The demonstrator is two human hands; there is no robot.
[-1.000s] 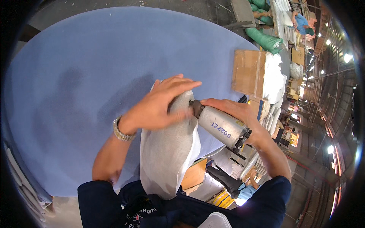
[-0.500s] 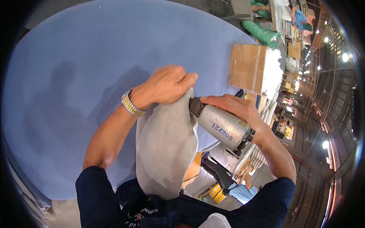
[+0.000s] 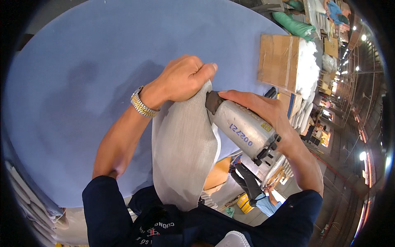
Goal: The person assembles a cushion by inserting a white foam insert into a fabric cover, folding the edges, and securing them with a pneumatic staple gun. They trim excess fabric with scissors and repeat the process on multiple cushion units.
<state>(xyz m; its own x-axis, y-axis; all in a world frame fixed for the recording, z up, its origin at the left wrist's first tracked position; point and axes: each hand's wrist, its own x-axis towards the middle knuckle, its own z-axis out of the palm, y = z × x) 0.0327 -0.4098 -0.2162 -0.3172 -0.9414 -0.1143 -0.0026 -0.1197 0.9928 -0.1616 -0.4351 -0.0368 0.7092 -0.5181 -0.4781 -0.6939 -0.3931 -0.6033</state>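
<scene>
My left hand, with a metal-banded watch on its wrist, is closed in a fist over the top end of a light grey fabric-covered piece. That piece stands between my body and the blue table, and a thin white layer shows along its right edge. In my right hand is a silver, cylinder-bodied tool that looks like a pneumatic staple gun. Its dark nose meets the upper right edge of the grey fabric, just below my left fist. My right fingers are largely hidden behind the tool.
The blue-covered table spreads out ahead and to the left. On its right side stands a cardboard box beside white stuffing. A person in a blue top is at the lower right. Stacked grey pieces lie at the lower left.
My view has shifted slightly, with the box now farther right and higher. My left fist stays on the grey fabric, and the tool's nose remains against its edge.
</scene>
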